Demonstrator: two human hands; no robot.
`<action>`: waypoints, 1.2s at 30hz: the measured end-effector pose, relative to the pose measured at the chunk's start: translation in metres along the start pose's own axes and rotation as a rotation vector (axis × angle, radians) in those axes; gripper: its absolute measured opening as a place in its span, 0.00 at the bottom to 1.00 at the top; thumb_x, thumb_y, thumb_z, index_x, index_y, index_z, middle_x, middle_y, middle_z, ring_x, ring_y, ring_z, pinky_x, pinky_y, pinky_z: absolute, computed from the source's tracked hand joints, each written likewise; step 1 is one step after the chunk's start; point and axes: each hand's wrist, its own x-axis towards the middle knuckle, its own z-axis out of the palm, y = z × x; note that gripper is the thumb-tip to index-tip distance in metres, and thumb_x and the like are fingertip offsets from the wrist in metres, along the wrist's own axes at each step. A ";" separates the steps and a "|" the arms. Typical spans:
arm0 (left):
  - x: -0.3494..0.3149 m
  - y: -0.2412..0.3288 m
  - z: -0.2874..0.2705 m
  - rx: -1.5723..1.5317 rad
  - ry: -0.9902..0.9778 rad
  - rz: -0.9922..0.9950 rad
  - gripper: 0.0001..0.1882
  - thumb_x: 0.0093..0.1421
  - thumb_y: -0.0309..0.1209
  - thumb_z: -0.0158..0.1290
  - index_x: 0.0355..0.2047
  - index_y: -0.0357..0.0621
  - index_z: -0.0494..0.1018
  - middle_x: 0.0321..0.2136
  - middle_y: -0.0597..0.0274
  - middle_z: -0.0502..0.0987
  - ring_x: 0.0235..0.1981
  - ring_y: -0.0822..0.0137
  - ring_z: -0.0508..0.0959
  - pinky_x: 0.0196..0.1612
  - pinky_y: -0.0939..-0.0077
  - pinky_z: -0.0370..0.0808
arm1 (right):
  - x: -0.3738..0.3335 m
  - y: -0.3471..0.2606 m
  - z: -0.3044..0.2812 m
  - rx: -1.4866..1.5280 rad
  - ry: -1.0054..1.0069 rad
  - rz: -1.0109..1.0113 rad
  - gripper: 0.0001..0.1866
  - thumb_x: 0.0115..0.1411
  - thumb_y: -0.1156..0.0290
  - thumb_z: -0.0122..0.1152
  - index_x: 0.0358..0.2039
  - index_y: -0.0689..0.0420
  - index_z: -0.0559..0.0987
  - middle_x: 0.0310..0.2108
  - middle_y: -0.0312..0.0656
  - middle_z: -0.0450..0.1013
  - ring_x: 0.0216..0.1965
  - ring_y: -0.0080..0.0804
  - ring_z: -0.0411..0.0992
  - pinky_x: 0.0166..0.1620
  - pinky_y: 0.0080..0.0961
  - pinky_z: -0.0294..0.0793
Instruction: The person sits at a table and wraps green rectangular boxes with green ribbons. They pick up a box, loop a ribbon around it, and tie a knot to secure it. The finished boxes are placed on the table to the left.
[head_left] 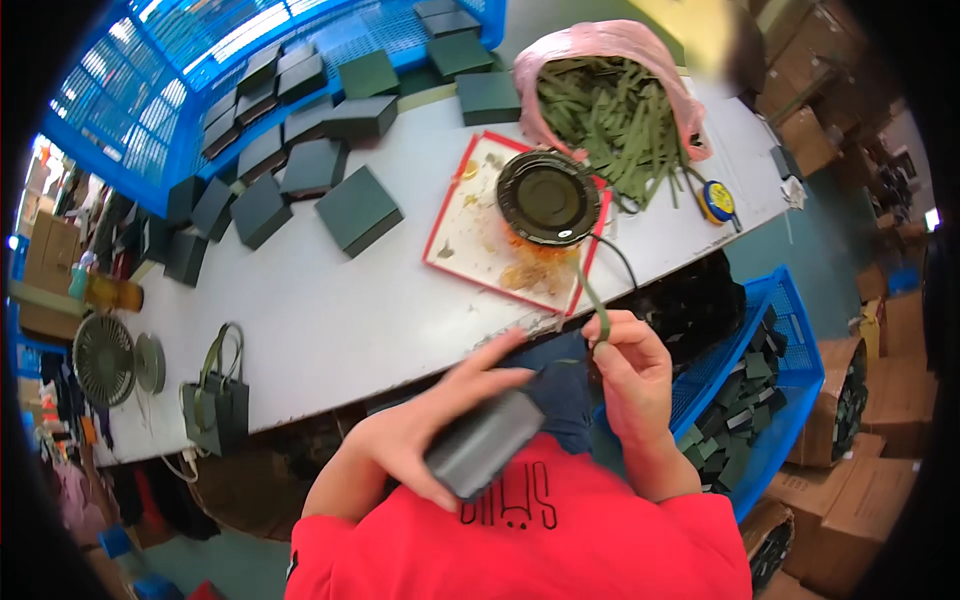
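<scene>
Close to my chest, my left hand (415, 425) grips a small dark box (485, 440), tilted, with thumb and fingers on its sides. The fingertips of my right hand (637, 375) pinch one end of a thin green ribbon strip (592, 290). That strip runs up toward a round black pot (548, 193), which sits on a white, red-edged board (445, 235) stained with amber residue. Beyond the pot, a pink plastic bag (590, 40) lies open, full of green ribbon strips (615, 110).
Dark green boxes (360, 212) stand in rows on the white table (330, 310) by a blue crate (120, 120). A tape measure (717, 200), small handled bag (217, 405) and fan (103, 360) lie around. Right of me, a blue crate (790, 400) holds green pieces, beside cartons (885, 380).
</scene>
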 end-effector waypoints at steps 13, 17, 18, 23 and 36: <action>0.003 -0.011 0.033 0.010 0.000 0.022 0.60 0.44 0.53 0.70 0.67 0.27 0.54 0.63 0.39 0.61 0.67 0.48 0.60 0.68 0.61 0.56 | -0.004 0.023 0.010 0.148 -0.131 0.230 0.11 0.69 0.67 0.56 0.47 0.59 0.72 0.37 0.37 0.72 0.41 0.28 0.70 0.54 0.33 0.71; 0.002 -0.015 0.035 -0.013 -0.024 -0.056 0.58 0.45 0.54 0.70 0.66 0.28 0.57 0.62 0.40 0.62 0.65 0.49 0.62 0.66 0.62 0.59 | 0.011 0.028 -0.008 0.305 -0.149 0.193 0.15 0.70 0.65 0.55 0.51 0.60 0.71 0.33 0.34 0.68 0.35 0.24 0.65 0.51 0.30 0.71; 0.002 -0.015 0.034 -0.009 -0.027 -0.073 0.57 0.46 0.54 0.70 0.65 0.28 0.57 0.62 0.40 0.62 0.65 0.49 0.62 0.66 0.62 0.59 | 0.015 0.029 -0.009 0.355 -0.158 0.165 0.15 0.71 0.67 0.54 0.53 0.61 0.71 0.34 0.33 0.69 0.36 0.24 0.66 0.49 0.29 0.71; 0.000 -0.020 0.036 0.053 -0.037 -0.058 0.54 0.47 0.54 0.69 0.64 0.29 0.61 0.61 0.42 0.64 0.64 0.49 0.64 0.65 0.63 0.61 | 0.018 0.029 -0.020 0.361 -0.085 0.132 0.16 0.71 0.68 0.53 0.55 0.62 0.70 0.35 0.33 0.70 0.36 0.22 0.66 0.46 0.23 0.71; -0.013 -0.001 0.019 0.449 0.078 -0.063 0.56 0.44 0.50 0.71 0.64 0.30 0.56 0.59 0.38 0.62 0.64 0.42 0.60 0.67 0.56 0.57 | 0.018 0.012 -0.001 0.312 0.029 0.202 0.05 0.69 0.78 0.51 0.43 0.57 0.69 0.25 0.31 0.60 0.19 0.14 0.54 0.22 0.16 0.55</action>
